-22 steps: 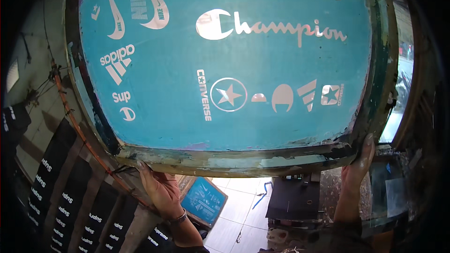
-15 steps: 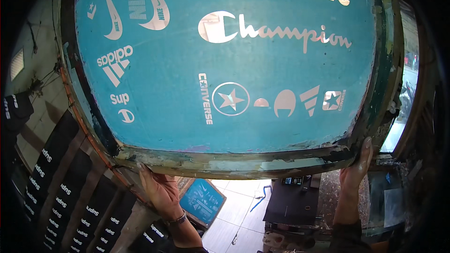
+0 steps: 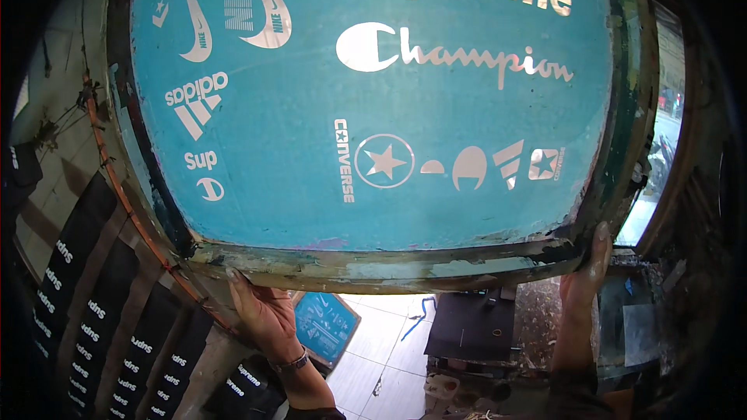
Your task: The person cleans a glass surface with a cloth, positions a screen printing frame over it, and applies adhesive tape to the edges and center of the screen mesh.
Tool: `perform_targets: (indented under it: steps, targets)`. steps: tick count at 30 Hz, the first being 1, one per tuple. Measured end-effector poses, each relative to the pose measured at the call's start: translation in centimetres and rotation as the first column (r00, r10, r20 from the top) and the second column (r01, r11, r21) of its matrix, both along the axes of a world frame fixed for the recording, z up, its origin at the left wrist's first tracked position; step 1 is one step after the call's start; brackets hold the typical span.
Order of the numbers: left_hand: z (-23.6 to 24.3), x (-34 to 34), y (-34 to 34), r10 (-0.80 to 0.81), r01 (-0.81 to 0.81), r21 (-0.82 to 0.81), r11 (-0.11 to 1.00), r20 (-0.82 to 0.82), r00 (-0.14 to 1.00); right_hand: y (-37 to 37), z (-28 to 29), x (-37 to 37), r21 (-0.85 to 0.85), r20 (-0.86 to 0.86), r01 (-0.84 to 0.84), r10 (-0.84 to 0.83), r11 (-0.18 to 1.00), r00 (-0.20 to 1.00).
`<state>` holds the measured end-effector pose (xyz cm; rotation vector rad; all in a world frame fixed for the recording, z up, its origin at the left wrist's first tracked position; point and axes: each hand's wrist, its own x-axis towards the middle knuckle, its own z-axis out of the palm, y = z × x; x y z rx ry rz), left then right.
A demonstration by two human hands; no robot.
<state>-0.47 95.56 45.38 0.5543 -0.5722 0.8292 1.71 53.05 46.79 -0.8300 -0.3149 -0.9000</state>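
Observation:
I hold a large screen-printing frame (image 3: 389,263) raised before me, its worn, paint-stained border around a teal mesh (image 3: 373,222) with light stencils of logos and lettering. My left hand (image 3: 261,311) grips the bottom bar toward the left, thumb on the near face and fingers behind it. My right hand (image 3: 585,276) is closed on the lower right corner, thumb running up along the side, its fingers mostly hidden by the frame.
Dark printed fabric strips (image 3: 93,311) lie in rows at left, beside an orange rail (image 3: 109,152) with wires. A smaller teal screen (image 3: 319,319) sits below on a white tiled floor (image 3: 369,365). A black board (image 3: 467,327) and cluttered worktop are at lower right, with a bright opening (image 3: 665,128) beyond.
The frame and both hands have shifted slightly left and up in the view since half a second ago; the background has shifted left too. Both grips are unchanged.

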Motion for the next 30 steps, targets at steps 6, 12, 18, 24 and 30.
perform_targets:
  steps: [6, 12, 18, 24, 30]
  targets:
    - [-4.0, 0.0, 2.7, -0.031, 0.042, 0.073, 0.996, -0.14, 0.99, 0.8, -0.1, -3.1, -0.393, -0.191, 0.093, -0.18, 0.915, 0.965]
    - [-11.9, 0.7, 8.8, 0.361, -0.238, 0.306, 0.922, -0.451, 0.816, 1.4, -5.3, -8.2, -0.357, -0.487, 0.099, -0.275, 0.929, 0.829]
    - [-10.8, 2.0, 7.8, 0.316, 0.223, 0.59, 0.776, -0.67, 0.671, -2.4, -17.4, -19.9, -0.45, -0.792, 0.116, -0.456, 0.886, 0.406]
    - [-16.3, 0.6, -3.0, 0.391, 0.705, 0.709, 0.0, -0.649, 0.653, -4.7, -24.9, -37.2, -0.38, -0.921, 0.191, -0.389, 0.905, 0.01]
    - [-21.8, 1.6, -21.3, 0.239, 0.604, 0.708, -0.365, -0.556, 0.796, -12.3, -26.6, -44.7, -0.532, -0.845, 0.219, -0.5, 0.818, -0.187]
